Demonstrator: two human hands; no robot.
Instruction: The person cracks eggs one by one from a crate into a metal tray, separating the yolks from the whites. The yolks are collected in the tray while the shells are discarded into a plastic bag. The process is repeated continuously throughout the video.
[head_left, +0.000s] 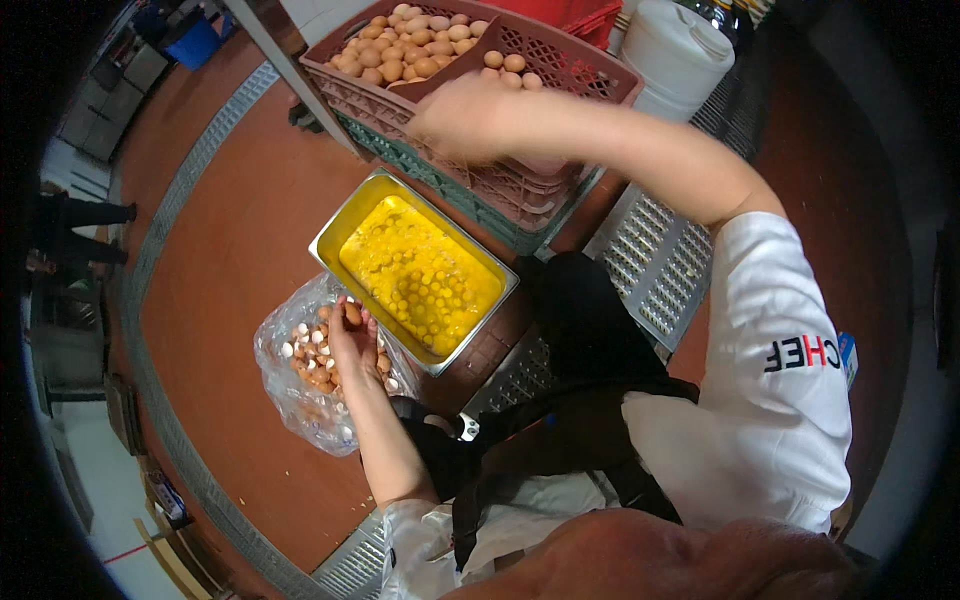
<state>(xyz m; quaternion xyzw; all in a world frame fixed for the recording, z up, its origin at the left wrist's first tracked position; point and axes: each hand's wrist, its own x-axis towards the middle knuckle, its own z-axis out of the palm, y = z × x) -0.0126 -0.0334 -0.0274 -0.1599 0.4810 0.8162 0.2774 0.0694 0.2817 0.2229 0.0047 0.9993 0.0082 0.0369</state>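
Observation:
My left hand holds a brown egg at the near left rim of a deep steel pan. Many cracked eggs with whole yolks lie in the pan. Below that hand, a clear plastic bag holds brown and white eggshells. My right hand is blurred, over the near side of a reddish-brown plastic crate; whether its fingers hold anything cannot be seen. Whole brown eggs fill the crate's left compartment, and several eggs sit in the right one.
A green crate is under the brown ones. A white plastic drum stands to their right, beside a perforated metal step or grating. A metal post rises left of the crates. Another person's legs show at far left.

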